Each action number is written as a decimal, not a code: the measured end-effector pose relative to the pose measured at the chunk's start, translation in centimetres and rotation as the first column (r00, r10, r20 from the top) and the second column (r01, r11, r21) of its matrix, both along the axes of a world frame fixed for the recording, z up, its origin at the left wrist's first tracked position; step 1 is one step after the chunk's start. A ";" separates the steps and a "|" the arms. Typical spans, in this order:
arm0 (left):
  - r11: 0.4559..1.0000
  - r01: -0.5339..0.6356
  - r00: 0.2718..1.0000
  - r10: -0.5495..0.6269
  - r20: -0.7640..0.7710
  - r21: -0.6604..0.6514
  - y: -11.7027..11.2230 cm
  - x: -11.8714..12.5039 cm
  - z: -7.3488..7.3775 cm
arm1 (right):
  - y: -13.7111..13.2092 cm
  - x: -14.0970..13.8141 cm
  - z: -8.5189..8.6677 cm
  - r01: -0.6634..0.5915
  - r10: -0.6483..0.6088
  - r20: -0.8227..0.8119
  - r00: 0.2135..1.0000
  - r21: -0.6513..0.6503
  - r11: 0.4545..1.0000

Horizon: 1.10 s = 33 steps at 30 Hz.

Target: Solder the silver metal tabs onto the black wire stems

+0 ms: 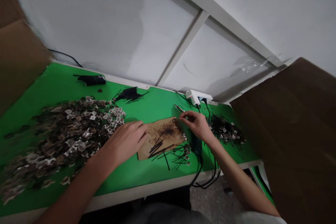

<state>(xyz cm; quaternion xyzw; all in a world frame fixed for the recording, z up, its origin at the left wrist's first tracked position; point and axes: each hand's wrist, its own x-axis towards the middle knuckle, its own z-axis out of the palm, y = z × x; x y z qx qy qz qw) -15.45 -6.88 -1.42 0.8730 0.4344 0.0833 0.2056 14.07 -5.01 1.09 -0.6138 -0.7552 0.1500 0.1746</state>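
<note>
A scorched brown board lies on the green table, with dark specks and several thin black sticks on it. My left hand is at the board's left edge, beside a big heap of small metallic pieces; its fingers are bent together, and anything in them is hidden. At the board's far right corner, my right hand pinches thumb against fingers, on something too small to make out. Just beyond those fingertips lies a slim pointed tool. Small pieces with black sticks cluster along the board's right edge.
Bundles of black sticks lie toward the wall. A white power strip with plugged cables stands at the back. On the right is another dark pile. Cardboard rises at both sides; black cables hang over the front edge.
</note>
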 end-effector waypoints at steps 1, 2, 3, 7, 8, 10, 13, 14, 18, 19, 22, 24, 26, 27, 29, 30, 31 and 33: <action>1.000 0.002 1.000 -0.002 0.004 0.008 0.0 0.0 0.0 | -0.1 -0.2 0.2 -0.024 0.024 0.009 1.000 0.009 1.000; 1.000 0.003 1.000 -0.003 0.007 0.016 0.0 0.0 0.0 | -0.2 -0.4 0.3 -0.051 0.051 0.022 0.998 0.015 0.999; 1.000 0.002 1.000 -0.003 0.010 0.024 0.0 0.0 0.0 | -0.2 -0.6 0.5 -0.080 0.080 0.037 0.996 0.017 0.997; 0.999 0.003 1.000 -0.003 0.018 0.042 0.0 0.0 -0.2 | 0.1 -1.4 0.6 -0.150 0.147 0.104 0.984 0.013 0.989; 0.999 0.004 1.000 -0.005 0.022 0.042 0.0 0.0 -0.3 | 0.2 -1.4 0.6 -0.158 0.156 0.118 0.981 0.007 0.987; 0.999 0.003 0.999 -0.005 0.033 0.045 0.0 0.0 -0.3 | 0.5 -1.4 0.4 -0.171 0.171 0.137 0.976 -0.006 0.985; 0.999 -0.004 1.000 0.002 0.030 0.041 0.0 -0.1 -0.2 | 0.8 -1.1 0.0 -0.186 0.187 0.146 0.971 -0.020 0.982; 0.999 -0.004 1.000 0.003 0.028 0.039 0.0 -0.1 -0.2 | 0.9 -1.1 0.0 -0.190 0.191 0.147 0.971 -0.022 0.982; 0.999 -0.006 0.999 0.005 0.031 0.043 -0.1 -0.2 -0.1 | 0.9 -1.0 -0.1 -0.200 0.201 0.148 0.968 -0.021 0.980; 0.999 -0.008 0.999 0.006 0.032 0.044 -0.1 -0.2 -0.1 | 0.9 -1.1 -0.1 -0.203 0.204 0.148 0.968 -0.020 0.979; 0.999 -0.009 1.000 0.007 0.029 0.048 -0.2 -0.1 -0.1 | 0.9 -1.3 -0.1 -0.213 0.213 0.149 0.966 -0.016 0.977; 0.998 -0.008 1.000 0.006 0.023 0.056 -0.2 -0.1 -0.1 | 1.0 -1.5 -0.1 -0.215 0.214 0.148 0.965 -0.014 0.977; 0.998 -0.007 1.000 0.006 0.020 0.064 -0.1 -0.2 -0.1 | 1.2 -1.8 -0.1 -0.212 0.212 0.146 0.966 -0.014 0.977; 0.998 -0.006 1.000 0.005 0.019 0.066 -0.1 -0.2 -0.1 | 1.2 -1.9 0.0 -0.208 0.207 0.145 0.967 -0.013 0.978; 0.997 -0.002 1.000 0.001 0.020 0.074 -0.1 -0.2 -0.1 | 1.0 -2.0 0.2 -0.183 0.182 0.139 0.974 -0.006 0.983; 0.997 -0.001 1.000 -0.001 0.022 0.084 -0.1 -0.2 -0.2 | 0.6 -1.8 0.4 -0.155 0.153 0.136 0.979 0.005 0.988; 0.995 0.000 1.000 -0.003 0.026 0.099 -0.2 -0.2 -0.2 | 0.1 -1.6 0.5 -0.113 0.109 0.135 0.985 0.023 0.993; 0.990 0.006 0.998 -0.014 0.054 0.143 -0.4 0.0 -0.2 | -1.5 -0.6 0.8 0.020 -0.032 0.140 0.990 0.084 0.996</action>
